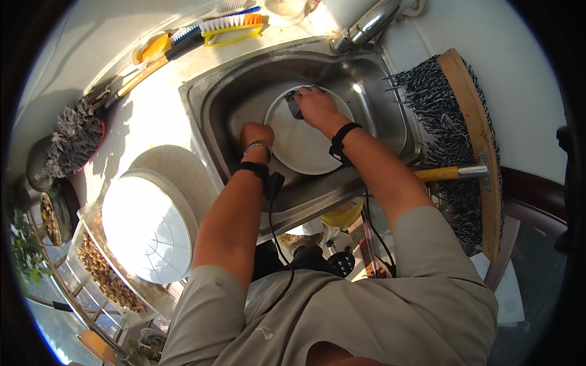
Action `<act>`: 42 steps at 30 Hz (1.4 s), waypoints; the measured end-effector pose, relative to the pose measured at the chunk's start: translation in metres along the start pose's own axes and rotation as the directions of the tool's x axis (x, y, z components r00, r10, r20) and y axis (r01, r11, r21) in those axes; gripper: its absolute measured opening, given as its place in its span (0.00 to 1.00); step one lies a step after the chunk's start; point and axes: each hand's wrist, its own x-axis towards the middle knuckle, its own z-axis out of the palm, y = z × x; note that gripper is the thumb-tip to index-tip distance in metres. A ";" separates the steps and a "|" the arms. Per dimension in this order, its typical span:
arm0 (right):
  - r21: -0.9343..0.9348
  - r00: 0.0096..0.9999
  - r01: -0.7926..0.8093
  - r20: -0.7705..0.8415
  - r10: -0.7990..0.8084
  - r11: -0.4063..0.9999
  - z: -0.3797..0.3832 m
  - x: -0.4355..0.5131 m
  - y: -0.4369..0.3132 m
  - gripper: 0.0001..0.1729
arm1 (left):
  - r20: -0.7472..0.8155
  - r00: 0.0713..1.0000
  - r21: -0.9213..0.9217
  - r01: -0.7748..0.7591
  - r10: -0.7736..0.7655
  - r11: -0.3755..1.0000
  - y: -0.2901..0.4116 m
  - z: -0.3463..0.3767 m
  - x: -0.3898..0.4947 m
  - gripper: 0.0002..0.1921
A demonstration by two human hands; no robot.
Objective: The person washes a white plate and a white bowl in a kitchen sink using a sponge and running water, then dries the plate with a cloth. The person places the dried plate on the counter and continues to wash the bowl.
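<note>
A round white plate or shallow basin [304, 142] lies in a stainless steel sink [238, 110]. My right hand [316, 106] presses a dark grey cloth [294, 108] against its far inner side. At the left rim of the round piece is my left hand [257, 135], its fingers curled at the edge; the fingertips are hidden. Black bands with cables sit on both wrists, and a metal bracelet is on the left one.
A chrome faucet [366, 28] stands at the sink's back right. To the right leans a broad mop [462, 110]. Brushes [231, 27] lie behind the sink; left are an upturned white basin [146, 224], a grey duster [75, 137] and a clear bin of nuts [107, 274].
</note>
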 end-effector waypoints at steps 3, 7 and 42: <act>0.216 0.917 0.335 0.147 -0.370 0.917 0.002 0.005 -0.002 0.24 | 0.038 0.998 0.070 -0.062 0.059 0.996 -0.006 0.007 0.010 0.19; 0.228 0.955 0.232 0.132 -0.266 0.946 0.004 0.012 -0.006 0.22 | 0.088 0.977 0.244 -0.209 0.194 0.947 -0.011 0.009 0.012 0.20; 0.060 0.995 0.099 -0.012 -0.099 0.993 0.002 0.005 -0.007 0.25 | 0.045 0.959 0.296 -0.279 0.278 0.914 -0.026 0.023 0.027 0.19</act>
